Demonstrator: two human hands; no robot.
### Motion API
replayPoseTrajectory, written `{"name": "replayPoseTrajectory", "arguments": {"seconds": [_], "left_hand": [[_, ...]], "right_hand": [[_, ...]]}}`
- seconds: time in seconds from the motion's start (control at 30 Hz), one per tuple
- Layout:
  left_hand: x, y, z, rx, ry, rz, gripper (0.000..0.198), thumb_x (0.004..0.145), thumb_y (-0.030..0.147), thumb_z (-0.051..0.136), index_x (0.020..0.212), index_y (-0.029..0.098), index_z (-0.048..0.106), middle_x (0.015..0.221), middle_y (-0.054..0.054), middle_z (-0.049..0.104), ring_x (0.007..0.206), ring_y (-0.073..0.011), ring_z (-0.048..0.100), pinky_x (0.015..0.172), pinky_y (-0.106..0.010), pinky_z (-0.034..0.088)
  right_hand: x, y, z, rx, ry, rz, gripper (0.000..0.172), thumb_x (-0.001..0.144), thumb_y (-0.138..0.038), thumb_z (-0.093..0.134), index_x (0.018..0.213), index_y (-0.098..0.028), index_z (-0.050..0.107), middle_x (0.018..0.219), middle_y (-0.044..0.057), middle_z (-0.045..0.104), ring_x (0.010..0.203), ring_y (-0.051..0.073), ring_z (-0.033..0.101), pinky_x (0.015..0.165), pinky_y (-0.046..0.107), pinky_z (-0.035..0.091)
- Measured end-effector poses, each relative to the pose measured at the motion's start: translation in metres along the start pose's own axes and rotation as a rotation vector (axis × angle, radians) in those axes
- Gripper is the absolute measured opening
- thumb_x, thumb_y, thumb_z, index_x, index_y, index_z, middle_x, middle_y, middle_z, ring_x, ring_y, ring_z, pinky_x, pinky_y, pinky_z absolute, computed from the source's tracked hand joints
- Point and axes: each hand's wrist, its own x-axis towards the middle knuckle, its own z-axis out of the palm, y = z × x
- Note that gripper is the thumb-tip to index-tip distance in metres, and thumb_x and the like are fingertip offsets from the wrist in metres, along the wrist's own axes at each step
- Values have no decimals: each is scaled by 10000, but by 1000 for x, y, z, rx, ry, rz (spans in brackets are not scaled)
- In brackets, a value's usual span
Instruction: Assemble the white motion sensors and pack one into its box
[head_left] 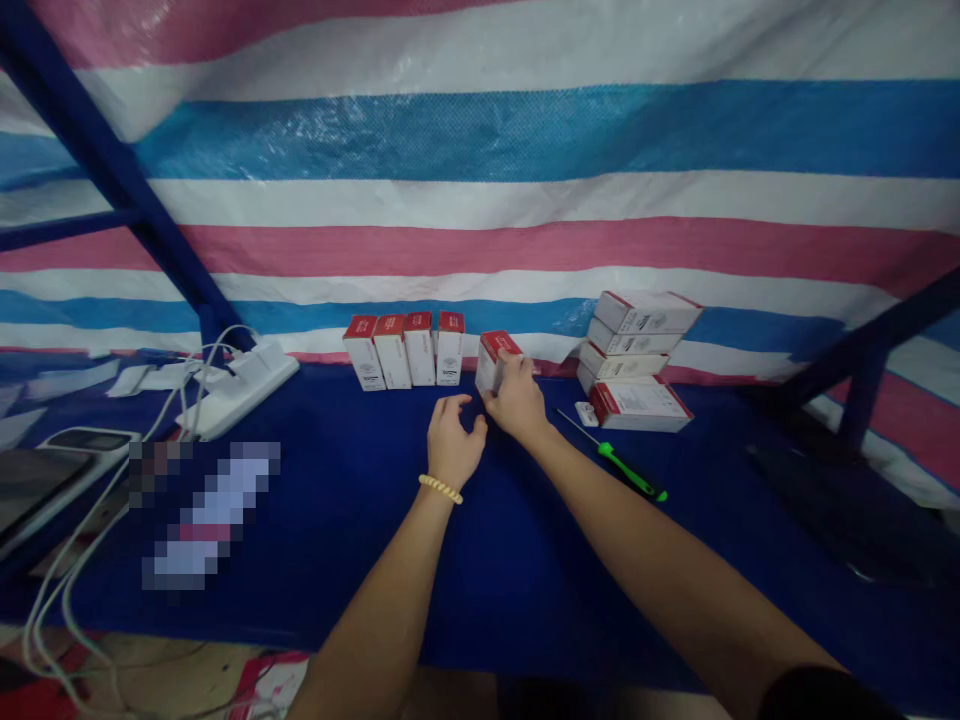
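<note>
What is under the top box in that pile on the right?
Under the top box lie three more red-and-white boxes, stacked flat on the blue table. Whatever may sit behind the pile is hidden.

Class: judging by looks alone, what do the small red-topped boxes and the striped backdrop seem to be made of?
Red-topped boxes: probably printed cardboard, matte, with crisp folded edges; the right hand grips one.
Striped backdrop: likely woven plastic tarpaulin, with a glossy weave glinting and creasing.
</note>
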Motion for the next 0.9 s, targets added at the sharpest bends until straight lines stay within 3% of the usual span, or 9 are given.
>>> {"name": "replayPoseTrajectory", "arguments": {"seconds": [0.57,0.8,0.9], "left_hand": [[-2,6,0,17,-77,-53,219,769,120,645,981,170,623,983,-63,624,888,-208,622,803,-345,513],[-6,12,11,-18,-139,-12,217,775,119,632,984,175,612,1015,-62,618,944,-213,614,860,-359,504],[-10,15,16,-43,-183,-7,219,780,120,619,987,189,604,1021,-55,609,929,-200,612,809,-333,514]], "right_hand": [[26,0,7,-37,7,52,715,802,-240,683,1406,-223,300,1291,139,402,1010,237,620,898,377,502],[43,-5,10,-54,-2,40,684,797,-240,694,1382,-241,340,1258,131,431,940,242,643,846,381,510],[49,-6,11,-20,-30,14,662,798,-235,689,1370,-242,355,1241,129,440,968,260,635,845,387,505]]}}
